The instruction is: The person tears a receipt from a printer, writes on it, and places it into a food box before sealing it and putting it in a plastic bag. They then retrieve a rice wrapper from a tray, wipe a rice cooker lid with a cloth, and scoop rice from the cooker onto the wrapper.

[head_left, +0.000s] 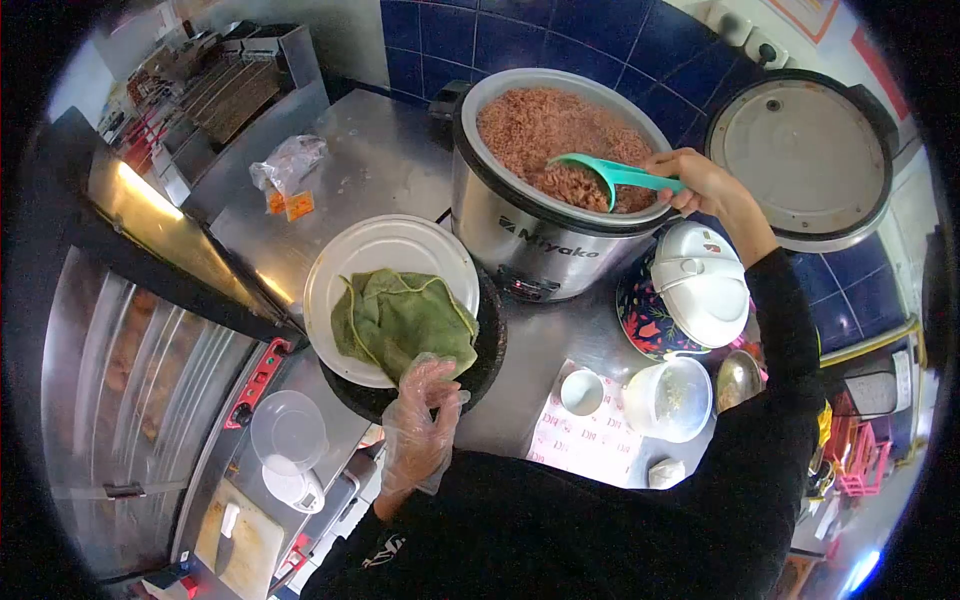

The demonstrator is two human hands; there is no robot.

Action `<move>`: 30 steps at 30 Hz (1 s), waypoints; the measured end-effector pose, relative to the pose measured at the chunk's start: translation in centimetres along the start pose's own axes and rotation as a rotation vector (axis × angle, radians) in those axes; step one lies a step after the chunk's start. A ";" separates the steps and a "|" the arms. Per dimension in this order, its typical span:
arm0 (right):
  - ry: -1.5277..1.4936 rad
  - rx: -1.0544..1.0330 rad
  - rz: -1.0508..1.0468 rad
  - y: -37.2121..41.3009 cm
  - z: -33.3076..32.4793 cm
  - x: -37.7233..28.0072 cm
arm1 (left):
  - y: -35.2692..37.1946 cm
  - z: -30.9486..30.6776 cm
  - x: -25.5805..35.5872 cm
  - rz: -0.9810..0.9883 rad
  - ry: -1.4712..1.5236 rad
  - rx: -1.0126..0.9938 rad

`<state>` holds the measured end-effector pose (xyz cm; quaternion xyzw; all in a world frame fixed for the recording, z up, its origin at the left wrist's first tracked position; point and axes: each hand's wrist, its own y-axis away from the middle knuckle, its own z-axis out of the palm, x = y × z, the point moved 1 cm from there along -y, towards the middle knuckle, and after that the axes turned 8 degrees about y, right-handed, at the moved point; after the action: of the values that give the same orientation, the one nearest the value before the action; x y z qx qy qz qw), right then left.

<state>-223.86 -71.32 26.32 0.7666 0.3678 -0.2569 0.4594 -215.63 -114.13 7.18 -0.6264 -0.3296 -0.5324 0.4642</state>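
My right hand (700,182) is closed on the handle of a turquoise scoop (625,174), whose bowl rests in the brown-red rice (560,125) inside the large steel cooker (525,245). At the left, my left hand (425,415) wears a clear plastic glove and touches the near edge of a green cloth (405,315). Its fingers are curled, thumb and fingertips close together at the cloth's edge. That crumpled cloth lies on a white round lid (325,270), which sits on a dark round base (490,350).
The cooker's open lid (800,155) stands at right. Nearby are a floral rice cooker (700,285), a clear tub (668,398), a white cup (581,392) and printed paper (580,440). A plastic bag (290,165) lies behind; a scale (293,487) and cutting board (240,540) are lower left.
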 end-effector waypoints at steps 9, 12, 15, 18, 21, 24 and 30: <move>-0.104 0.343 -0.238 0.1 0.7 1.6 | 0.0 0.0 -0.1 0.000 0.051 -0.019; 0.479 0.751 -0.640 0.2 3.1 1.9 | 0.3 -0.3 -0.5 -0.002 0.062 -0.014; 0.860 0.950 -0.965 0.7 5.3 2.8 | 0.5 -0.4 -0.4 -0.015 0.073 -0.006; 0.780 0.932 -0.827 1.8 5.8 1.4 | 0.4 -0.4 0.3 0.001 0.037 -0.014; 0.692 0.934 -0.720 0.4 4.4 1.2 | 0.5 -0.5 0.5 0.004 0.030 -0.011; 0.705 0.841 -0.869 -1.1 3.6 1.9 | 0.7 -0.6 0.5 0.008 0.033 0.005; 0.579 0.368 -0.592 0.3 2.5 0.6 | 1.0 -0.7 0.2 -0.040 0.063 0.017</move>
<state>-223.41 -73.45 24.89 0.7375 0.6329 -0.2134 0.1003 -214.92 -115.14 7.14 -0.5987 -0.3319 -0.5582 0.4688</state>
